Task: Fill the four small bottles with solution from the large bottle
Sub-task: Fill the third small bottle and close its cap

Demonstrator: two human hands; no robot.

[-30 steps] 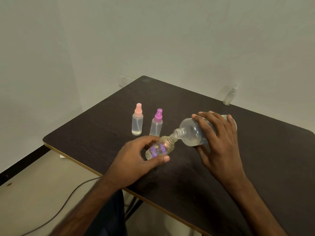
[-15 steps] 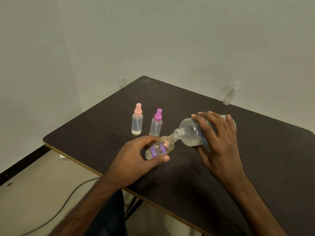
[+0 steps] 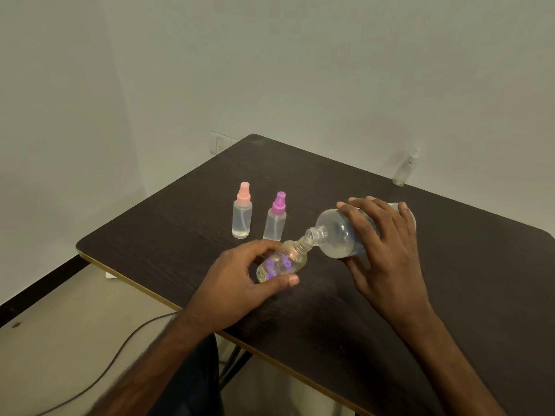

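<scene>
Curled around a tilted small bottle, the left hand holds it with thumb below and fingers above. Its open neck meets the mouth of the large bottle, tipped over in the right hand's grasp. Just beyond the left hand stand a pink-capped bottle and a purple-capped bottle; well past the right hand, a clear bottle stands on the dark table.

Left hand and right hand curl, gripping.
</scene>
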